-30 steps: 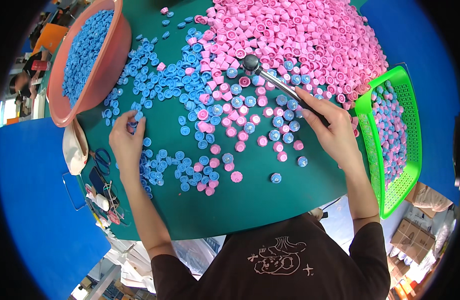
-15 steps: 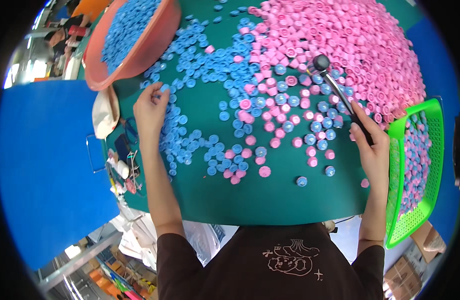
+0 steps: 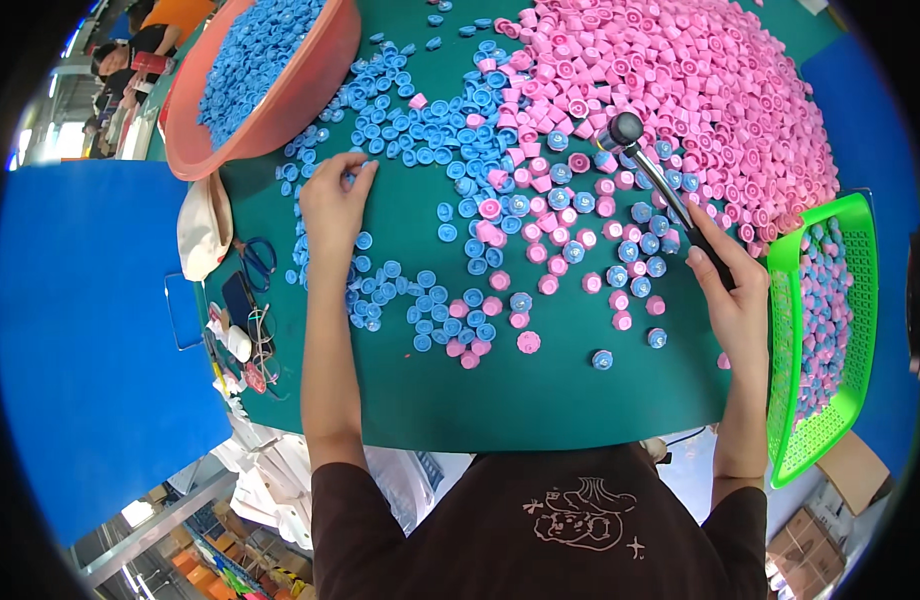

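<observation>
My left hand (image 3: 337, 197) is closed in a pinch above the green table (image 3: 540, 410), beside a spread of small round blue caps (image 3: 420, 130). A bit of blue shows between its fingers, seemingly one of these caps, mostly hidden. My right hand (image 3: 730, 285) is wrapped round the black handle of a hammer (image 3: 670, 190). The hammer's dark round head (image 3: 625, 128) is over the edge of a large heap of pink cup-shaped pieces (image 3: 670, 70). Below the hammer lie loose pink pieces and several blue-topped pieces (image 3: 602, 359).
At the far left stands an orange-pink basin (image 3: 330, 80) full of blue caps. A green plastic basket (image 3: 785, 370) with joined pink and blue pieces is at the right edge. Scissors (image 3: 259, 258), a phone (image 3: 238, 297) and cables lie at the left. Another person (image 3: 125, 70) sits far left.
My left hand has moved to the right over the blue caps, its fingers still pinched. My right hand and the hammer have shifted slightly left.
</observation>
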